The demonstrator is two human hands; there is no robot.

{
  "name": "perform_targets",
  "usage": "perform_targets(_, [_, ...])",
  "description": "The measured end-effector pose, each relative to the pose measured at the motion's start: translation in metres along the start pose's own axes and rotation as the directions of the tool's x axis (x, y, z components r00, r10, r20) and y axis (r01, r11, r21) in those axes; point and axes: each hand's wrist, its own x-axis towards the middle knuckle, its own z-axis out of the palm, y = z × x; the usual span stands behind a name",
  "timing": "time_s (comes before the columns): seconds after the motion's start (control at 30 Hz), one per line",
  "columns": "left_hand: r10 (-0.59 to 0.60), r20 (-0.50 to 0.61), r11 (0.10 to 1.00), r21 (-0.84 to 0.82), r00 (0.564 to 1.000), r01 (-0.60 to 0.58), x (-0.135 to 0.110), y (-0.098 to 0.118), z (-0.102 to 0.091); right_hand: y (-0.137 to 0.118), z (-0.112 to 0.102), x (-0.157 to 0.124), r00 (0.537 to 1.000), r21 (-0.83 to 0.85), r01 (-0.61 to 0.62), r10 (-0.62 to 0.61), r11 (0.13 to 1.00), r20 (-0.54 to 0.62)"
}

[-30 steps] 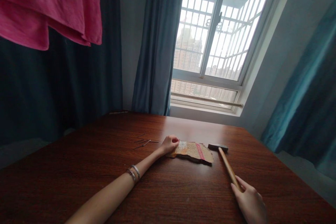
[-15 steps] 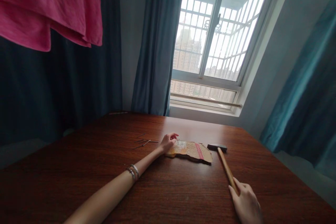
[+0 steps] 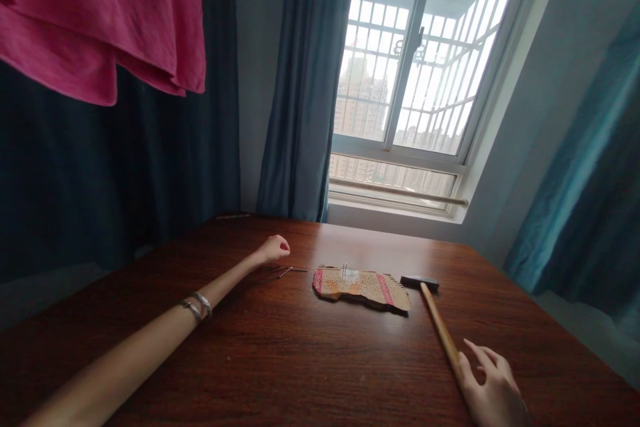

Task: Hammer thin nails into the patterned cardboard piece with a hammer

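Over the far left of the table, my left hand (image 3: 275, 248) has its fingers curled closed; whether anything is in them is hidden. Loose nails (image 3: 285, 272) lie just below it on the wood. My right hand (image 3: 495, 380) rests at the lower right with its fingers apart, the thumb side against the wooden handle of a hammer (image 3: 439, 323). The hammer lies flat, its dark head pointing away from me. Between my hands is a torn piece of patterned cardboard (image 3: 370, 285), with a few thin nails (image 3: 345, 270) standing upright in it.
The brown wooden table (image 3: 300, 360) spans the lower view. Behind it stand dark curtains (image 3: 295, 93) and a barred window (image 3: 400, 80). A pink cloth (image 3: 140, 20) hangs at the upper left.
My left hand has moved left, away from the cardboard and toward the loose nails. My right hand has loosened from the hammer handle and its fingers have spread.
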Motion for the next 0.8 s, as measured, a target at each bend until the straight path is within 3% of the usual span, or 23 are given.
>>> perform_targets(0.1, [-0.056,0.047,0.992,0.113,0.997,0.051,-0.004,-0.028,-0.011,-0.005,-0.006,0.0,1.0,0.035,0.004,-0.003,0.999,-0.019])
perform_targets(0.2, [-0.094,0.042,0.984,0.154,0.995,0.087,-0.012,-0.036,-0.012,-0.013,-0.009,0.0,0.999,0.09,0.031,-0.027,0.995,-0.041])
perform_targets(0.5, [-0.102,0.006,0.963,0.252,0.995,0.097,-0.021,-0.028,-0.008,-0.031,-0.018,-0.003,0.998,0.162,0.054,-0.048,0.985,-0.038])
perform_targets(0.7, [-0.031,0.029,0.959,0.282,0.999,0.022,-0.022,-0.026,-0.007,-0.05,-0.02,-0.001,0.994,0.218,0.099,-0.085,0.971,-0.073])
perform_targets(0.8, [0.061,-0.007,0.983,0.175,0.998,-0.059,-0.023,-0.012,-0.007,-0.072,-0.017,0.002,0.984,0.324,0.179,-0.165,0.929,-0.069])
